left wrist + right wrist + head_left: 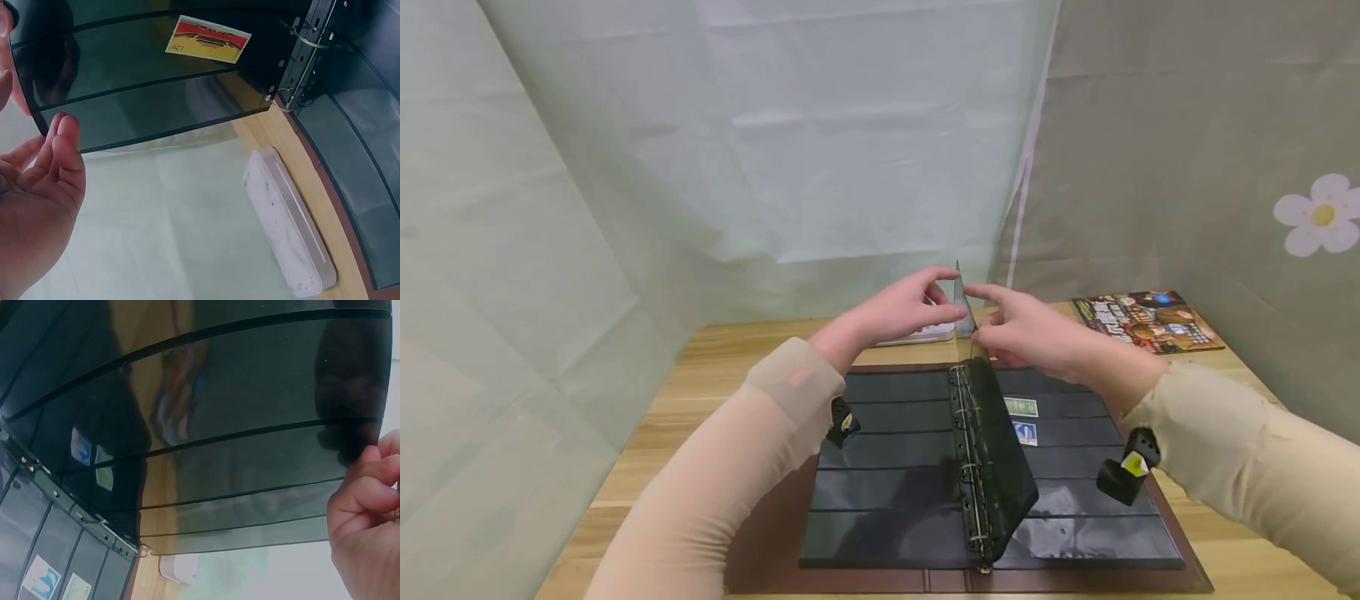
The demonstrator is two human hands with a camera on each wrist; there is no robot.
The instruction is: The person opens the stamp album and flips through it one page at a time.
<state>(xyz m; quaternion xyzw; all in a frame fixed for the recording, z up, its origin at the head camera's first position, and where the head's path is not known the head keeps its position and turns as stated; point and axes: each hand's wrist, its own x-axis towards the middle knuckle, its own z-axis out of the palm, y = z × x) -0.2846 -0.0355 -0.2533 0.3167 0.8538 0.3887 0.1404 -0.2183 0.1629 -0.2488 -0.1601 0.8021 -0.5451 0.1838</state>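
Observation:
A dark page (1000, 467) of a ring binder (887, 450) stands raised from the metal rings (967, 454). At its upper end, my right hand (1037, 337) pinches the page's edge from the right, also visible in the right wrist view (369, 519). On the other side, my left hand (902, 308) touches the page with index finger and thumb spread apart, its other fingers loosely bent. A red and yellow stamp (209, 39) sits in a strip of the raised page (125, 75). Green (1021, 407) and blue (1026, 433) stamps lie in the right-hand page beneath.
Behind the binder, a pale, speckled case (287, 219) rests on the wooden table (677, 400), partly hidden by my left hand in the head view. A colourful printed booklet (1150, 323) lies at the back right. Pale cloth (850, 150) hangs behind the table.

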